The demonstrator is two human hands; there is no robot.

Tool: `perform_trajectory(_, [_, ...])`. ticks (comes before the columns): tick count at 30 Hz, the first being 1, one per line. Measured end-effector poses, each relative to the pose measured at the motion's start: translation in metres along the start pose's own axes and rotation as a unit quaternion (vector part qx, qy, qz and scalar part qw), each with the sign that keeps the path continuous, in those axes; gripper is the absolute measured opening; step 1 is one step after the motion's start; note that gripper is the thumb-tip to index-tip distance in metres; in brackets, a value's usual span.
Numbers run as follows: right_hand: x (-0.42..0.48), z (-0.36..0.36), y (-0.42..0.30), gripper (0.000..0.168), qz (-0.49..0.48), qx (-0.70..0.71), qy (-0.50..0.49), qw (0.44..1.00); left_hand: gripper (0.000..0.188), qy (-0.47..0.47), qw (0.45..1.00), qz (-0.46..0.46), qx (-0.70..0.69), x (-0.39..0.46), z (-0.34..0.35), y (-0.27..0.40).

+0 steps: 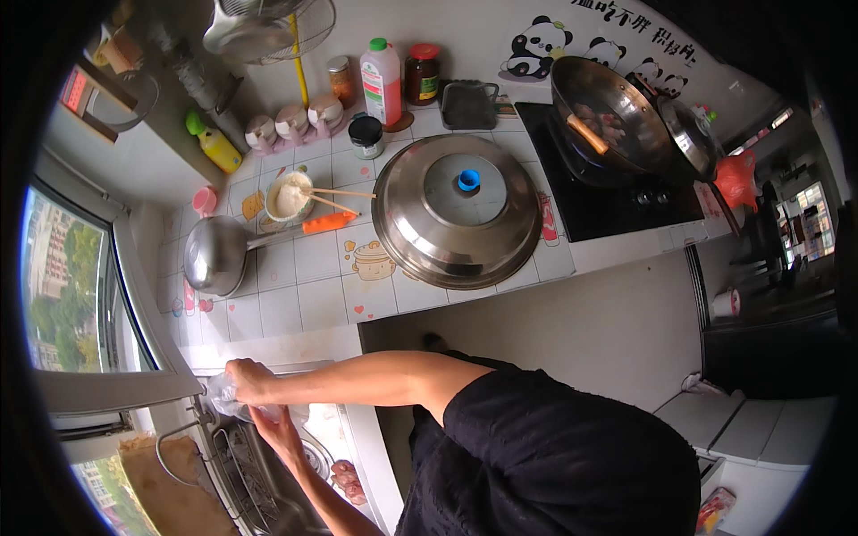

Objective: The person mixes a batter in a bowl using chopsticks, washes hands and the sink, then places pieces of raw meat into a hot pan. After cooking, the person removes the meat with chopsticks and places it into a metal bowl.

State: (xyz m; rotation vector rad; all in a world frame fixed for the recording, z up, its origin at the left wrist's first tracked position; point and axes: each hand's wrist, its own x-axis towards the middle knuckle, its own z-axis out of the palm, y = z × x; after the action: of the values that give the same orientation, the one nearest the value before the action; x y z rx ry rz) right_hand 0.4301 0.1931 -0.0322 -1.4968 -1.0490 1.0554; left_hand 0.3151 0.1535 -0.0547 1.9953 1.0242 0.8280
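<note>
At the sink [322, 459], on the left of the view, my right hand [249, 382] is closed around a crumpled clear plastic bag [223, 394]. Just below it my left hand [276, 429] grips the lower part of the same bag, with its fingers pointing up. What the bag holds cannot be made out. A piece of raw meat [348, 481] lies in the sink near its right edge, beside the drain [315, 457]. A wire rack [241, 462] stands along the sink's left side.
The tiled counter [322, 295] bears a steel ladle [216, 256], a bowl with chopsticks [289, 197] and a large steel lid [456, 251]. A wok with food [610, 94] sits on the black stove [603, 214]. Beside the sink is an open window frame [120, 388].
</note>
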Motion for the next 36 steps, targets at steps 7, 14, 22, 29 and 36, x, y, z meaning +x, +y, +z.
perform_trajectory(7, [-0.022, -0.026, -0.002, 0.01, -0.098, -0.2, -0.126, 0.967, 0.061, 0.123, 0.907, -0.308, -0.258, -0.038, -0.006, 0.015])
perform_trajectory(14, [-0.032, -0.019, -0.02, 0.016, -0.301, -0.152, 0.03, 0.941, 0.06, 0.141, 0.861, -0.406, -0.27, -0.056, -0.004, -0.053])
perform_trajectory(22, [-0.04, -0.046, -0.036, 0.024, -0.229, -0.097, -0.002, 0.968, 0.053, 0.248, 0.857, -0.416, -0.179, -0.036, -0.014, -0.085])
perform_trajectory(29, [-0.042, -0.069, -0.064, 0.024, -0.191, 0.015, 0.019, 0.981, 0.045, 0.09, 0.953, -0.287, -0.017, -0.011, -0.032, -0.159])
perform_trajectory(36, [-0.023, -0.109, 0.001, 0.018, -0.172, -0.237, 0.026, 0.956, 0.019, 0.168, 0.931, -0.238, -0.221, 0.035, -0.019, -0.051])
